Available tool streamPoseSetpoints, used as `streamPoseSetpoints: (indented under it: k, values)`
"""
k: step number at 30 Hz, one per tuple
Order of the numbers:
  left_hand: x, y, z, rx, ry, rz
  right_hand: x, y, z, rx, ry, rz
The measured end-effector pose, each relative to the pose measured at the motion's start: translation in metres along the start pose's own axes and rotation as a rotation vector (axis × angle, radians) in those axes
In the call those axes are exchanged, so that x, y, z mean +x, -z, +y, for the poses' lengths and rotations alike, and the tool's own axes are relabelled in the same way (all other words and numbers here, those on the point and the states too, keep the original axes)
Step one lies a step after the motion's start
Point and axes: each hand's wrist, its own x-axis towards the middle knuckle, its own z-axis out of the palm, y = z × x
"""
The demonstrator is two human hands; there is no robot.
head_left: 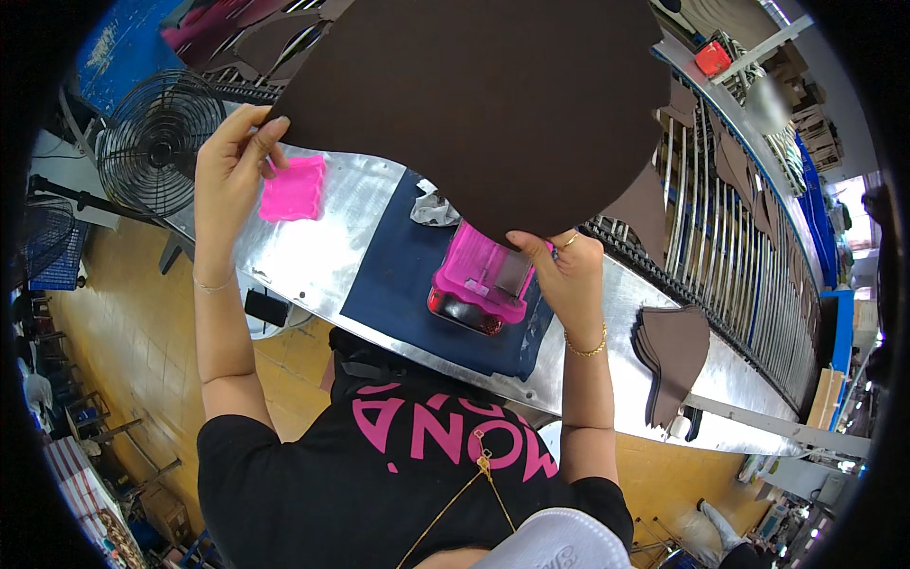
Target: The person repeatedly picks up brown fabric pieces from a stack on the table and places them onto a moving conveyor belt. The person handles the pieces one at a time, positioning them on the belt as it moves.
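A large dark brown sheet with curved, cut edges [474, 104] is raised in front of me and hides much of the table behind it. My left hand [237, 156] pinches its left corner between thumb and fingers. With the thumb on top, my right hand [567, 275] grips its lower edge. Under the sheet a pink plastic tray [464, 270] stands on a dark blue mat [389, 275], partly covered, with a red-and-black rounded object [464, 311] at its near side. Next to my left hand lies a flat pink piece [294, 190] with wavy edges.
A roller conveyor [730, 228] carrying brown cut pieces runs along the right. Several stacked brown pieces [673, 356] lie on the metal table [616, 379]. A black wire fan [161, 142] stands at the left. Crumpled grey material [434, 211] sits by the tray.
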Motion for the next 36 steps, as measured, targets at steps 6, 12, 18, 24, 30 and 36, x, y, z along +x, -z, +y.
streamPoseSetpoints:
  k: [6,12,18,24,30,36]
  values:
    - [-0.005,-0.004,-0.007,0.068,0.039,-0.094,-0.016,0.002,0.009,-0.134,0.022,-0.023]
    - [-0.007,-0.040,-0.007,0.051,0.061,-0.274,-0.047,0.032,0.016,-0.284,-0.069,0.017]
    - [-0.009,-0.109,-0.006,0.149,-0.343,-0.526,-0.122,0.068,0.048,-0.248,-0.233,0.063]
    - [-0.015,-0.167,0.038,0.144,-0.592,-0.734,-0.206,0.136,0.045,-0.235,-0.511,0.196]
    - [-0.011,-0.240,0.071,0.010,-0.850,-0.848,-0.215,0.204,-0.013,-0.594,-0.595,0.096]
    - [0.068,-0.290,0.161,0.097,-1.316,-0.347,-0.158,0.225,-0.030,-0.410,-0.599,0.522]
